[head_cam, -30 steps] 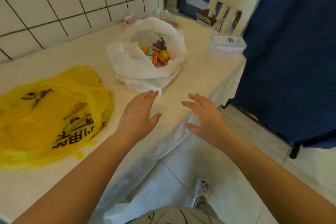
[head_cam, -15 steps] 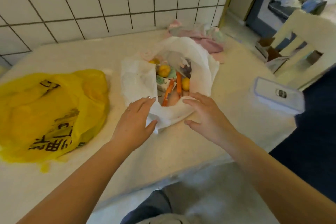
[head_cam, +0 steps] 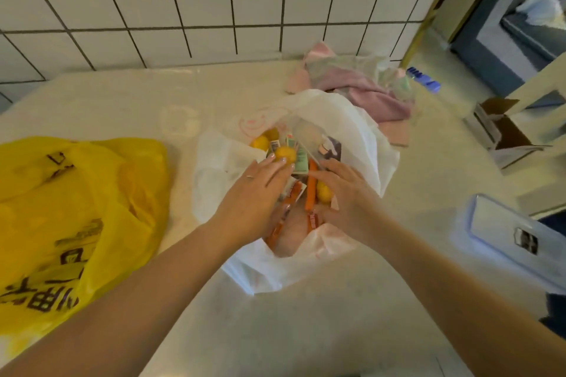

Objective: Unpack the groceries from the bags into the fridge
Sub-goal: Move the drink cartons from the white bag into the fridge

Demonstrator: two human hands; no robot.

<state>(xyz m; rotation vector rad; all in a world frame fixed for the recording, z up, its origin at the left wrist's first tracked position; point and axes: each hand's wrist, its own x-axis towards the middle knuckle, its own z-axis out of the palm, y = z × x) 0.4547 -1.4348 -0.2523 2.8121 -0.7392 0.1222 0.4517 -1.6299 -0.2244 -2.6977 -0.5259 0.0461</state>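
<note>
Inside the white bag point(head_cam: 352, 131), lying open-mouthed on the counter point(head_cam: 122, 101), loose groceries sit in a heap: yellow fruits, small packets, an orange stick. The left hand point(head_cam: 254, 196) reaches into the mouth, fingers apart and draped over one yellow fruit point(head_cam: 285, 155), likely to lift it out; no closed grip shows yet. The right hand point(head_cam: 346, 193) rests fingers spread beside the orange stick point(head_cam: 311, 190), probably steadying or sorting. Left of the white bag slumps a yellow bag point(head_cam: 76, 193), untouched; behind it lies pink cloth point(head_cam: 367, 92). No fridge is visible.
</note>
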